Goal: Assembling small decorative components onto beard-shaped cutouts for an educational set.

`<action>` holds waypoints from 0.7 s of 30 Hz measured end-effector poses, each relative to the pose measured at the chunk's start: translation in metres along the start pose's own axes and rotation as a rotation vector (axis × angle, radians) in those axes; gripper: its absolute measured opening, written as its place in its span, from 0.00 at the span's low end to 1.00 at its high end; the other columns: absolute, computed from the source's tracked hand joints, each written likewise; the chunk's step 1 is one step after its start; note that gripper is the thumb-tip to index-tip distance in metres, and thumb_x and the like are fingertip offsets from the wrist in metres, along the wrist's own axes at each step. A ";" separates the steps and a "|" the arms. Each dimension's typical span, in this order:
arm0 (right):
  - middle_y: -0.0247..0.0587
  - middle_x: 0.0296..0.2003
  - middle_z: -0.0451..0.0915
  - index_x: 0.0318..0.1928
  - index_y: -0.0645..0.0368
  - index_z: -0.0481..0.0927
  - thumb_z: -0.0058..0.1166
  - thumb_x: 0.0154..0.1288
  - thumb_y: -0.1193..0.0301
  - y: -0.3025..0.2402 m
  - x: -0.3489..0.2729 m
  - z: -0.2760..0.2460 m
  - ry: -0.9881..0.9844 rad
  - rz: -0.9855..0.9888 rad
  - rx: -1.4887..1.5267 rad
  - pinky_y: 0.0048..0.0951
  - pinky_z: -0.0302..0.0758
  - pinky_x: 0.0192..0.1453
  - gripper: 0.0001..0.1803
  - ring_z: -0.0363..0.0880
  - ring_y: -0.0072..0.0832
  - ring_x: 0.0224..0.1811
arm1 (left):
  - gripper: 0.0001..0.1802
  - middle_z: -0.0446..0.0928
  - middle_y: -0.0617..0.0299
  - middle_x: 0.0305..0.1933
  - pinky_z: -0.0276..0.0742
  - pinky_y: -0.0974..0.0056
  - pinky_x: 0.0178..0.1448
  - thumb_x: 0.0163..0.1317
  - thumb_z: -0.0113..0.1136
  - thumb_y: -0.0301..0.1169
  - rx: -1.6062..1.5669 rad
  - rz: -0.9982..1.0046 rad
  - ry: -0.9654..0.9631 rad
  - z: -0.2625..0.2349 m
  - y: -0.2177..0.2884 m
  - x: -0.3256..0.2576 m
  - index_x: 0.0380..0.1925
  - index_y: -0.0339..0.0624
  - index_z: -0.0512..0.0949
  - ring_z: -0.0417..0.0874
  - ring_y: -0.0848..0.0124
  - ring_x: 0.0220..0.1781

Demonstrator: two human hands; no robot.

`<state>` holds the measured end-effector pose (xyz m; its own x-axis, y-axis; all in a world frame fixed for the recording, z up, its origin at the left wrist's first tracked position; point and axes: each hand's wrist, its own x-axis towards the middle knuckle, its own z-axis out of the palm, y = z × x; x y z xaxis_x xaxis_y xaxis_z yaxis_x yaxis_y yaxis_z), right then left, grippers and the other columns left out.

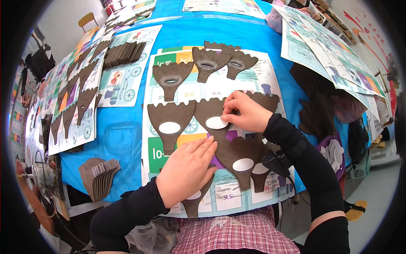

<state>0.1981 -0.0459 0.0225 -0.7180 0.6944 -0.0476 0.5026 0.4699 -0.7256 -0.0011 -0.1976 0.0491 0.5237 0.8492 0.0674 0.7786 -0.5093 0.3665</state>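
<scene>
Leftward sits a brown stack [99, 178]; rightward, a purple basket [342, 168]. The flat left hand [186, 169] partly hides one brown cutout [193, 206]; the right hand [247, 112] bunches its fingertips at a white oval [215, 123] on another, grip unclear.

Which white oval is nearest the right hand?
The white oval on the middle row's second brown fan-shaped piece from left; it alone meets the right hand.

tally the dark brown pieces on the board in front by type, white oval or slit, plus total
Dark brown flared sheet pieces showing a white oval: 5 (one partly under the left hand)
Dark brown flared sheet pieces showing a narrow slit: 3
Total: 8
</scene>
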 end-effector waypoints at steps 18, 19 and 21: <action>0.41 0.30 0.71 0.30 0.62 0.72 0.66 0.55 0.70 -0.052 -0.039 -0.028 0.295 -0.138 0.080 0.29 0.73 0.33 0.14 0.75 0.29 0.29 | 0.34 0.71 0.47 0.61 0.67 0.57 0.62 0.60 0.57 0.36 0.029 0.027 -0.109 -0.014 -0.006 0.039 0.65 0.35 0.62 0.73 0.53 0.61; 0.40 0.30 0.71 0.30 0.62 0.72 0.65 0.56 0.70 -0.059 -0.051 -0.035 0.276 -0.118 0.108 0.28 0.72 0.32 0.13 0.74 0.27 0.28 | 0.35 0.71 0.47 0.61 0.67 0.56 0.62 0.60 0.58 0.37 0.044 0.035 -0.052 -0.011 -0.007 0.034 0.65 0.35 0.61 0.72 0.53 0.62; 0.37 0.27 0.70 0.31 0.61 0.71 0.64 0.58 0.70 -0.060 -0.075 -0.039 0.231 -0.082 0.149 0.25 0.70 0.30 0.13 0.70 0.23 0.26 | 0.37 0.70 0.48 0.62 0.65 0.55 0.64 0.59 0.59 0.38 0.068 0.042 -0.008 -0.007 -0.010 0.026 0.67 0.37 0.59 0.71 0.54 0.64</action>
<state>0.2412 -0.1048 0.0966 -0.6160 0.7711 0.1609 0.3584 0.4562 -0.8145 0.0027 -0.1693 0.0537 0.5593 0.8257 0.0737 0.7773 -0.5532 0.2998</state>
